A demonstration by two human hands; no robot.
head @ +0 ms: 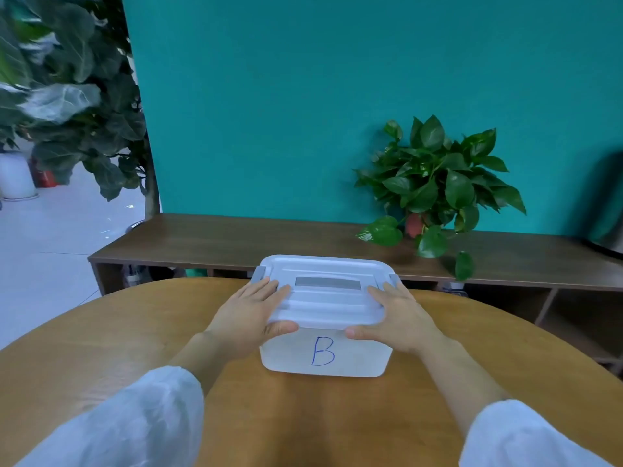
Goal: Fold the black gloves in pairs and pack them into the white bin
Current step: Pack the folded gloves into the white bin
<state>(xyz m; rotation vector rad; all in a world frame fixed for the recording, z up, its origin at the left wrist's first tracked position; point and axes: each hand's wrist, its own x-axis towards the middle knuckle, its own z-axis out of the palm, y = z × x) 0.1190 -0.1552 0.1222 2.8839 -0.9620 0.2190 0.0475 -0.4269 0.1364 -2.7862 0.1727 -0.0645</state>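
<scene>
A white plastic bin (357,357) with a blue letter B on its front stands in the middle of the round wooden table (101,335). Its white lid (327,306), with a grey handle and grey side clips, sits on top. My left hand (249,313) holds the lid's left side, fingers flat on top and thumb at the front rim. My right hand (403,315) holds the right side the same way. No black gloves show anywhere; the bin's inside is hidden by the lid.
Behind the table runs a low dark wooden sideboard (219,241) against a teal wall. A green potted plant (435,187) stands on it at the right. A large leafy plant (67,96) fills the far left. A dark object (606,214) sits at the right edge.
</scene>
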